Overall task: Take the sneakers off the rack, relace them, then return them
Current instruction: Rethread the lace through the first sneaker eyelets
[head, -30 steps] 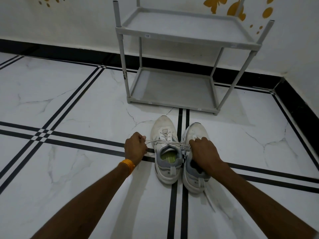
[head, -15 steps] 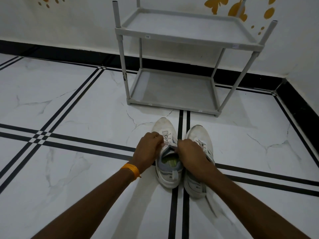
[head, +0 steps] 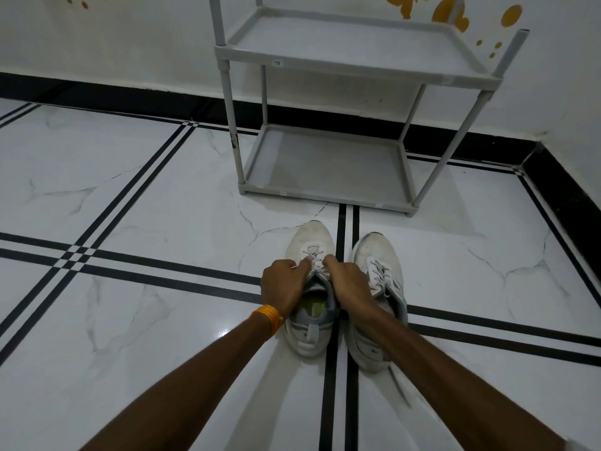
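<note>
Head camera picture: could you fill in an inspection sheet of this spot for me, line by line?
Surface: glossy white marble floor with black stripes.
Job's things: left sneaker and right sneaker side by side on the floor; grey shoe rack behind them, both shelves bare.
Clutter: nothing seen.
Grippers: left hand and right hand pinch the laces of the left sneaker; orange wristband on the left wrist.
Cables: nothing seen.
Surroundings: white wall with orange butterfly decals, black skirting.

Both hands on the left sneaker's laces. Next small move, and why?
Probably cross the lace ends and cinch the knot. Left hand and right hand both pinch the laces at the top of the left sneaker, fingers nearly meeting. The right sneaker looks laced, and the rack stands bare.
</note>
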The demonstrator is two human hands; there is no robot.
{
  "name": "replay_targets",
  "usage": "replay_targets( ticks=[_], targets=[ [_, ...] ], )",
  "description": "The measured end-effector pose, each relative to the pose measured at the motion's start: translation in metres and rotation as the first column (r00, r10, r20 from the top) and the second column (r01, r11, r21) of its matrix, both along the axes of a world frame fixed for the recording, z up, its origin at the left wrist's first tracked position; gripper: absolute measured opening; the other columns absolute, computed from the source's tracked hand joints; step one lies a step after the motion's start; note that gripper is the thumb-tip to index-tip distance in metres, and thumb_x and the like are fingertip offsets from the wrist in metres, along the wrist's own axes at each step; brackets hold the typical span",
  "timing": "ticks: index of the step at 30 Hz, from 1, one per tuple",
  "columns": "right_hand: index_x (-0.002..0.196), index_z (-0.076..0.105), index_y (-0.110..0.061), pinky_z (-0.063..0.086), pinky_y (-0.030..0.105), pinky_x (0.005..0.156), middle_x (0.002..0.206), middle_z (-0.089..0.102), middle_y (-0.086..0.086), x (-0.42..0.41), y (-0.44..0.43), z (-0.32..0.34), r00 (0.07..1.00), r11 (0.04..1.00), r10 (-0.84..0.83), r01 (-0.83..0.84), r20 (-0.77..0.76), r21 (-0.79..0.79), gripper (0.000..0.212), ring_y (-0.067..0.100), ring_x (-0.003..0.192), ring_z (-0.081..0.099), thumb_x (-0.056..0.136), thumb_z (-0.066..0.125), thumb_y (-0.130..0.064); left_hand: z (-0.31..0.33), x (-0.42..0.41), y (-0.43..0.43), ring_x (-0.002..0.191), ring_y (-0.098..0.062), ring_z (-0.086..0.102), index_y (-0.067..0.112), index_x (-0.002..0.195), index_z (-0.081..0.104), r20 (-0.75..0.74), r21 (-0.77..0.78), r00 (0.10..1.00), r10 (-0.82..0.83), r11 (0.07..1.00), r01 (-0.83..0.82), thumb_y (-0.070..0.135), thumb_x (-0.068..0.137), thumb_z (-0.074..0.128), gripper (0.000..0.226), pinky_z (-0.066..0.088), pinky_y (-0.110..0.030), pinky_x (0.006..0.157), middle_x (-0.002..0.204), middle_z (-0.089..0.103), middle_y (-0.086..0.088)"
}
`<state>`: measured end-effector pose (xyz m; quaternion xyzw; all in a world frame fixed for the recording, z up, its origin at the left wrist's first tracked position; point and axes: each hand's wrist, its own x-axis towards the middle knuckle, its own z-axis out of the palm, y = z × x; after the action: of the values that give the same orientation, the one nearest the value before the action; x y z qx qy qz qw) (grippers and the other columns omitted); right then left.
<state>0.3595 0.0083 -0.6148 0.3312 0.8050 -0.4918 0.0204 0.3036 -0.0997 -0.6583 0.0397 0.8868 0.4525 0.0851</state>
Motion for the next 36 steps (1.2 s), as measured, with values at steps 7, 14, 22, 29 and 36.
replay_targets(
  ticks=[7, 14, 22, 29, 36],
  targets=[
    [0.068, 0.066, -0.003, 0.037, 0.028, 0.053, 0.068, 0.061, 0.01, -0.006, -0.011, -0.017, 0.982, 0.982, -0.186, 0.185, -0.031, -0.021, 0.031, 0.027, 0.066, 0.056, 0.086, 0.054, -0.026, 0.005, -0.012, -0.01, 0.04, -0.009, 0.028, 0.009, 0.047, 0.044, -0.171, -0.041, 0.985, 0.026, 0.999, -0.034, 0.011, 0.08, 0.063, 0.038, 0.023, -0.023, 0.048, 0.039, 0.031, 0.004],
    [0.05, 0.051, -0.014, 0.034, 0.028, 0.053, 0.053, 0.047, 0.004, 0.003, -0.019, -0.028, 0.927, 0.929, -0.354, 0.335, -0.12, -0.157, 0.038, 0.019, 0.053, 0.043, 0.087, 0.058, -0.019, 0.004, -0.011, -0.017, 0.041, -0.004, 0.028, 0.008, 0.05, 0.049, -0.212, -0.047, 0.977, 0.034, 0.998, -0.045, 0.007, 0.082, 0.062, 0.034, 0.023, -0.019, 0.05, 0.046, 0.04, -0.004],
    [0.046, 0.041, -0.017, 0.027, 0.027, 0.048, 0.049, 0.037, 0.001, 0.002, -0.019, -0.033, 0.937, 0.947, -0.315, 0.3, -0.15, -0.118, 0.044, 0.016, 0.048, 0.034, 0.086, 0.058, -0.015, 0.002, -0.011, -0.026, 0.043, -0.015, 0.04, 0.007, 0.051, 0.053, -0.221, -0.083, 0.975, 0.0, 0.996, -0.019, 0.007, 0.083, 0.061, 0.032, 0.032, -0.021, 0.05, 0.048, 0.05, -0.01],
    [0.043, 0.041, -0.016, 0.029, 0.027, 0.048, 0.046, 0.039, 0.0, -0.009, -0.028, -0.033, 0.94, 0.946, -0.312, 0.294, -0.138, -0.133, 0.046, 0.016, 0.047, 0.037, 0.086, 0.056, -0.009, 0.007, -0.013, -0.037, 0.041, -0.007, 0.03, 0.008, 0.051, 0.048, -0.225, -0.107, 0.974, 0.004, 0.994, -0.028, 0.007, 0.084, 0.06, 0.036, 0.027, -0.021, 0.052, 0.047, 0.044, -0.007],
    [0.083, 0.068, -0.007, 0.052, 0.031, 0.067, 0.085, 0.069, 0.01, -0.033, -0.063, -0.017, 0.99, 0.962, -0.126, 0.108, -0.059, -0.25, 0.028, 0.024, 0.079, 0.064, 0.091, 0.05, -0.027, 0.001, -0.04, -0.077, 0.046, -0.021, 0.046, 0.008, 0.052, 0.047, -0.313, -0.209, 0.95, -0.014, 0.976, -0.055, 0.02, 0.087, 0.056, 0.038, 0.033, -0.027, 0.05, 0.049, 0.045, -0.005]
  ],
)
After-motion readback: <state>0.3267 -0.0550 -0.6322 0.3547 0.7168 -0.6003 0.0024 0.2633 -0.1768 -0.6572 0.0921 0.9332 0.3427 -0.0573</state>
